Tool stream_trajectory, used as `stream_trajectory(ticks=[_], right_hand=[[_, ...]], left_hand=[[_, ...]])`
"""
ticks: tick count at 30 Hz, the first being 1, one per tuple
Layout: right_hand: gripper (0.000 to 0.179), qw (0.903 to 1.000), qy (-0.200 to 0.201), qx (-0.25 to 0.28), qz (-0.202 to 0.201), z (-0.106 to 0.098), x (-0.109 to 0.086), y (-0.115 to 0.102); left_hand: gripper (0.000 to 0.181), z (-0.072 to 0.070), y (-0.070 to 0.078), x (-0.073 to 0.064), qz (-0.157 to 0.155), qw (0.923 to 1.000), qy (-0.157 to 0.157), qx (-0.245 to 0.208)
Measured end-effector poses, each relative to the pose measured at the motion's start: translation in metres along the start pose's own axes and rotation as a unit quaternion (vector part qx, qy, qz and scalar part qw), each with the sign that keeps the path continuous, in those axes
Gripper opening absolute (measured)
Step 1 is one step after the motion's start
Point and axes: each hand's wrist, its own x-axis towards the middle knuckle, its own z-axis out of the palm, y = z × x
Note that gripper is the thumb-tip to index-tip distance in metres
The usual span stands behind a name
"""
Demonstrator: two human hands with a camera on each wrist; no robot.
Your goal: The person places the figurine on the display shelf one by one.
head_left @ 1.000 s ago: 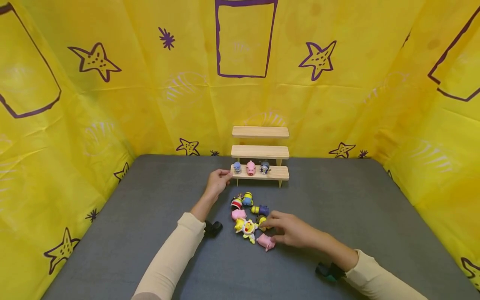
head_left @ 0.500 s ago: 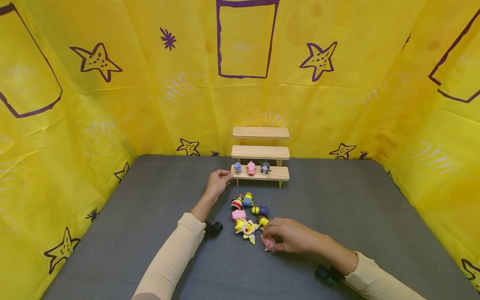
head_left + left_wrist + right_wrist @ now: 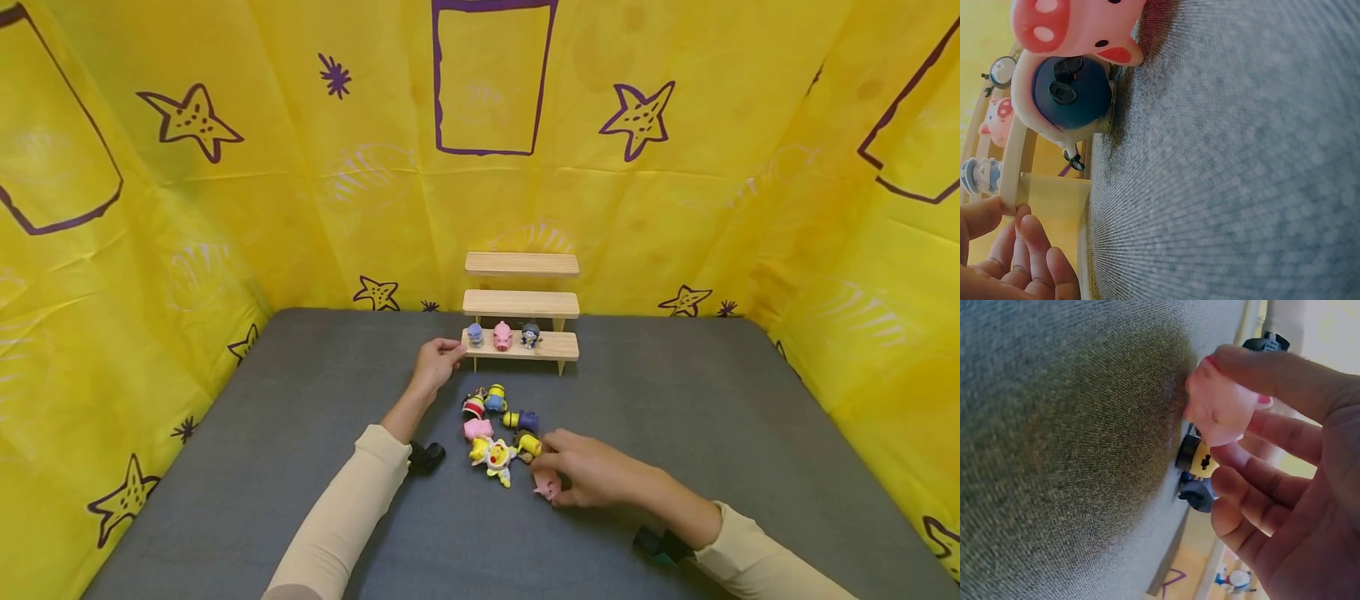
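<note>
With thumb and fingers, my left hand (image 3: 437, 364) pinches the left end of the lowest step of a wooden display stand (image 3: 555, 344). On that step stand a blue-grey figurine (image 3: 475, 336), a pink pig (image 3: 502, 337) and a dark-haired figurine (image 3: 530, 336). My right hand (image 3: 592, 469) pinches another pink pig figurine (image 3: 1219, 406) between thumb and fingers, low over the grey tabletop. Left of that hand lies a loose group of toys: a yellow-and-brown figurine (image 3: 528, 444), a white-and-yellow one (image 3: 498, 457), a pink pig (image 3: 477, 429) and several minion-like figures (image 3: 495, 398).
The stand's middle step (image 3: 520, 303) and top step (image 3: 521, 264) rise behind the lowest one. A yellow cloth (image 3: 300, 208) with purple drawings walls in the grey table (image 3: 675, 400) at the back and sides.
My right hand has taken hold of the nearest pink pig and shifted it slightly right, away from the group, turning it. The left hand has stayed on the stand.
</note>
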Motion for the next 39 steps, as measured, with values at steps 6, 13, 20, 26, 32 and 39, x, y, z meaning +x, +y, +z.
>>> stream_trajectory(ticks=[6,13,20,26,32,39], right_hand=[[0.047,0.9992,-0.005,0.035,0.019,-0.002,0.0,0.003],[0.042,0.9982,0.025,0.05,0.019,-0.012,0.002,0.01],[0.042,0.991,0.045,0.104,0.07,-0.027,0.006,0.025],[0.041,0.985,0.068,0.126,0.097,-0.034,0.01,0.035],[0.041,0.98,0.101,0.138,0.102,-0.039,0.015,0.045],[0.046,0.9732,0.14,0.145,0.111,-0.04,0.021,0.058]], left_hand=[[0.027,0.0,0.0,0.0,0.009,1.0,0.0,0.002],[0.026,-0.001,0.001,0.001,0.011,0.9999,-0.002,0.0],[0.026,-0.001,0.001,-0.001,0.011,0.9999,-0.003,-0.005],[0.026,-0.001,0.001,-0.002,0.005,0.9999,-0.01,-0.011],[0.026,-0.002,0.002,-0.002,0.008,0.9999,-0.007,-0.011],[0.025,-0.002,0.001,0.0,0.015,0.9997,-0.007,-0.019]])
